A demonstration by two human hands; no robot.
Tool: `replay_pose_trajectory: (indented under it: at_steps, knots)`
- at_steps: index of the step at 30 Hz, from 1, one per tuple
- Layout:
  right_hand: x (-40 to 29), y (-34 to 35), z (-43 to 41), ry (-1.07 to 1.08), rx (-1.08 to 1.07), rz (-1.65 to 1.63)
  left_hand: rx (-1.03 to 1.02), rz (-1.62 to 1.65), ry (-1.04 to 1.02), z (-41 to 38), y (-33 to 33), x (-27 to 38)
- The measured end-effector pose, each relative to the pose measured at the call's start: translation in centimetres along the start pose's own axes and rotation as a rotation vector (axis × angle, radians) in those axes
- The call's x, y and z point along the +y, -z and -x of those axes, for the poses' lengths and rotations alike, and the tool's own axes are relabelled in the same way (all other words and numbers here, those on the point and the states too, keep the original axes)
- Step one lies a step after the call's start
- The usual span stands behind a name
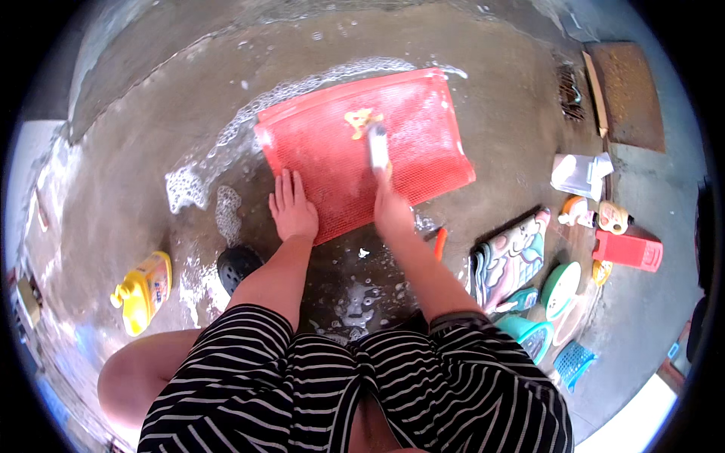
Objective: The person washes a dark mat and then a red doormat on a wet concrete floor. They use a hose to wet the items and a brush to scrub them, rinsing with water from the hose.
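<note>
A red textured mat [340,187], with a second layer showing along its far edge, lies on the wet concrete floor before me. My left hand [294,208] is pressed flat on its near left corner, holding nothing. With my right hand [392,212] I grip a brush [378,148] with a pale, motion-blurred head, over the middle of the mat. Just beyond the brush head is a yellow-orange patch [358,122] on the red surface. Soap foam [266,102] runs along the mat's far and left sides.
A yellow bottle [148,291] lies at left, near a black clog [238,267]. Near my right forearm is an orange stick-like object [440,243]. To the right are a folded patterned mat [512,255], a green basin [561,290], a blue basket [574,362], a clear container [580,174] and a red container [627,250].
</note>
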State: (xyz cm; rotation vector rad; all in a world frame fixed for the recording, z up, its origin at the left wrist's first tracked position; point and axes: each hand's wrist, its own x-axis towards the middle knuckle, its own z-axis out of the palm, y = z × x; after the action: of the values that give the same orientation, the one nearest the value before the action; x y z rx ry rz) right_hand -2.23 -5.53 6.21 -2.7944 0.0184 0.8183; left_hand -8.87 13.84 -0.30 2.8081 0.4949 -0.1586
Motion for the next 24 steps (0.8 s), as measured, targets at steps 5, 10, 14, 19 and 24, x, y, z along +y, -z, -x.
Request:
replay_pose_trajectory:
  at_steps: [5,10,14,19,24]
  knots:
    - [3.8,3.3,2.7,0.038,-0.161,0.08,0.057,0.001,-0.022,0.1,-0.2,-0.1]
    - [5.2,9.2,-15.5,-0.204,0.334,-0.191,0.088,0.001,-0.055,-0.3,-0.2,0.2]
    - [8.7,12.7,-18.7,-0.055,0.391,-0.085,0.087,0.006,-0.059,0.0,-0.3,0.1]
    - [22.8,7.3,-3.6,0.183,0.262,0.036,0.082,0.041,-0.028,0.2,-0.7,-0.1]
    - [21.8,9.1,0.7,-0.01,0.078,0.068,0.067,0.001,-0.013,0.2,-0.3,-0.2]
